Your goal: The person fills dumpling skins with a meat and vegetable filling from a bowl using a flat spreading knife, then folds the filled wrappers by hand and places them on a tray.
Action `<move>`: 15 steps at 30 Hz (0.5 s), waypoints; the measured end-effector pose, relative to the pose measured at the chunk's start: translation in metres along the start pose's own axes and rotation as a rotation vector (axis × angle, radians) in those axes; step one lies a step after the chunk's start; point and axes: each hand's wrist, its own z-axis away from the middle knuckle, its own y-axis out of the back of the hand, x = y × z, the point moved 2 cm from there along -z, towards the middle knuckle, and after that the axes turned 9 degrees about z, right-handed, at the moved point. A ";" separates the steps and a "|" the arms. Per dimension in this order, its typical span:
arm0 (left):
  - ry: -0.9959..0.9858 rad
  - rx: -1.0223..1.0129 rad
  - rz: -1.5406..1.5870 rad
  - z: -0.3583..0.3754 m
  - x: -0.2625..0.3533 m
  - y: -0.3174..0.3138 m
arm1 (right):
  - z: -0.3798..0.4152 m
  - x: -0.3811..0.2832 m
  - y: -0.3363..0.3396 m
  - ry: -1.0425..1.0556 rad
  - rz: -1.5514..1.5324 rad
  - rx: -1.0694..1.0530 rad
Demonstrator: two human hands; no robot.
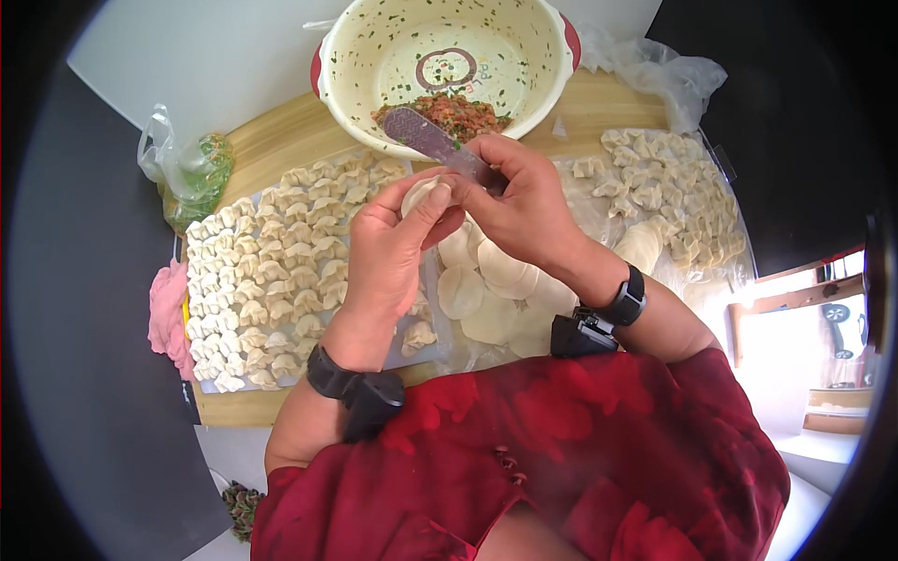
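Observation:
My left hand (393, 234) is closed around a dumpling (423, 194), its thumb on the dough. My right hand (528, 201) grips a flat, translucent spatula (426, 136), and its fingertips also meet the dumpling's edge. The blade points up and left over the large cream bowl (351, 122), where reddish minced filling (463, 114) with green bits lies at the near side. Below my hands, round dough wrappers (491, 318) overlap on a plastic sheet. How much filling is inside the dumpling is hidden by my fingers.
Rows of folded dumplings (271, 257) cover a board on the left; more dumplings (669, 187) crowd a tray on the right. A plastic bag with greens (198, 178) and a pink cloth (168, 313) sit at the left edge. Crumpled clear plastic (669, 75) lies at back right.

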 end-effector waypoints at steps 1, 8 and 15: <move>0.001 0.001 -0.002 0.000 -0.001 0.001 | -0.001 -0.002 0.000 -0.003 -0.022 0.003; -0.055 0.076 0.021 -0.001 -0.001 0.010 | 0.004 -0.005 0.015 -0.135 0.021 -0.209; -0.072 0.091 -0.236 0.001 0.004 0.014 | 0.007 0.011 0.012 -0.073 -0.077 -0.138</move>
